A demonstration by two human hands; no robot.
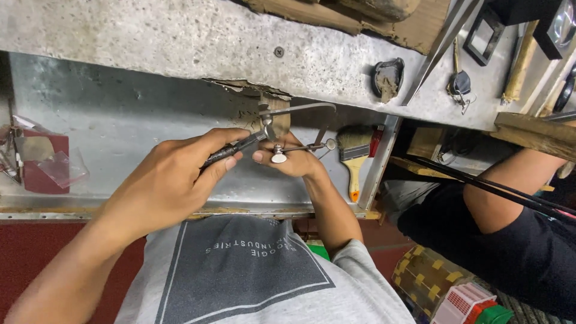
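- Clear plastic packet [57, 168] lying against a dark red box [45, 171], left end of the metal tray [120, 120].
- Yellow-and-dark chequered box [429, 276], lower right, below the tray's right corner.

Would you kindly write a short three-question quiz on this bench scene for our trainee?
1. True or false: the left hand grips the saw by its dark handle.
2. Which tool lies in the tray right of the hands? A) brush B) hammer C) file
3. What does the right hand pinch under the saw frame?

Key: 1. True. 2. A, the brush. 3. A small pale, roundish piece; what it is cannot be told.
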